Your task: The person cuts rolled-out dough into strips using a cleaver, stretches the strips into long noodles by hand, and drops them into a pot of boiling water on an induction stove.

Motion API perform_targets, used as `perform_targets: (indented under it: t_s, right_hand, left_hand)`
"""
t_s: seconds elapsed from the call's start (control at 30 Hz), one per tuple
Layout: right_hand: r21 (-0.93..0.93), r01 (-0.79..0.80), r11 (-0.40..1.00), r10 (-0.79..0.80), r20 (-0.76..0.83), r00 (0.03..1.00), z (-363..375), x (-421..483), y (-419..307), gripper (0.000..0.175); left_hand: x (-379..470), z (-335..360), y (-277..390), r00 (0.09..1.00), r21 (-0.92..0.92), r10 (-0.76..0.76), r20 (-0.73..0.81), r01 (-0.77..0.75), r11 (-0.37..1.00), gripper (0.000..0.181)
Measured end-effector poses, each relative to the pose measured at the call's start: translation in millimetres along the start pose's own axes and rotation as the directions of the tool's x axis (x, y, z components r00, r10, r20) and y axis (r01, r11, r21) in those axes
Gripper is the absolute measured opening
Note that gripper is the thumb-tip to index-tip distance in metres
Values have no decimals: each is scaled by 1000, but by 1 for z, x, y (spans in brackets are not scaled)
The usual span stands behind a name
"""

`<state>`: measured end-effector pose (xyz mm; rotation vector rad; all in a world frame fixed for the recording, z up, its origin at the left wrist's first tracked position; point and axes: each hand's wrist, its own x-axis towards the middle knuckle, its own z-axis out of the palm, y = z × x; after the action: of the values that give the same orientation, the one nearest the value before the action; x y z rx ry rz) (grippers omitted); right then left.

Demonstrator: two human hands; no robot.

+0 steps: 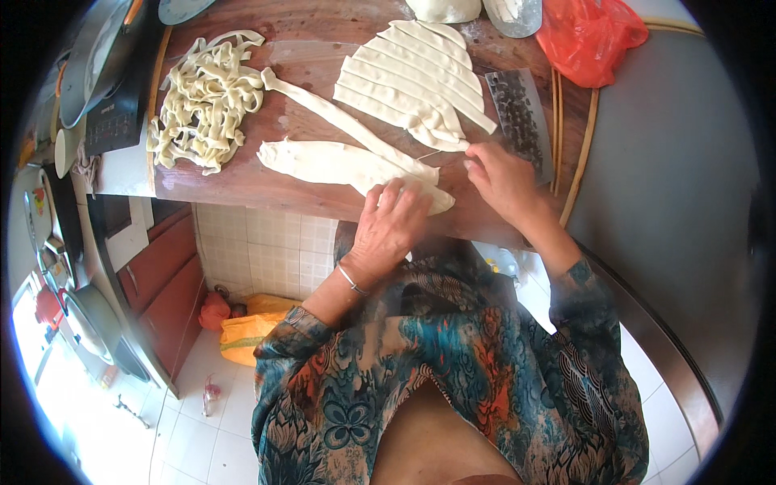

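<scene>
My left hand (394,218) rests with bent fingers on the right end of a wide flattened dough strip (315,162) near the board's front edge. My right hand (500,179) pinches the pointed end of a dough strip at the lower right of a cut dough sheet (412,73). A narrower dough strip (345,121) lies slanting between them, its lower end against the wide one. At the left is a loose heap of dough noodles (209,103). A cleaver blade (521,115) lies flat to the right of the sheet.
The wooden board (291,51) also bears a lump of dough (445,7), a container of flour (514,15), a red plastic bag (588,39) and thin wooden sticks (559,133). A pan (91,66) and an induction cooker (112,124) stand left. A grey surface (667,182) adjoins on the right.
</scene>
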<state>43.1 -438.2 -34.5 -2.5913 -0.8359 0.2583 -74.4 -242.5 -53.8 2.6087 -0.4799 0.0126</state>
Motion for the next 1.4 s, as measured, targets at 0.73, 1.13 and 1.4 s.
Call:
perform_targets:
  t_s: [0.73,1.13,1.4]
  right_hand:
    - [-1,-62,998,60,276,959,11,25,-46,20]
    - [581,-618,529,243,594,767,23,7,-37,28]
    - [512,-432,742,284,343,895,14,4,-47,23]
  left_hand:
    - [-9,-6,5,992,-105,-68,-107,57,993,45]
    - [-7,-5,6,988,-107,-94,-120,81,991,39]
    - [-11,-9,14,977,-229,-163,-139,128,965,47]
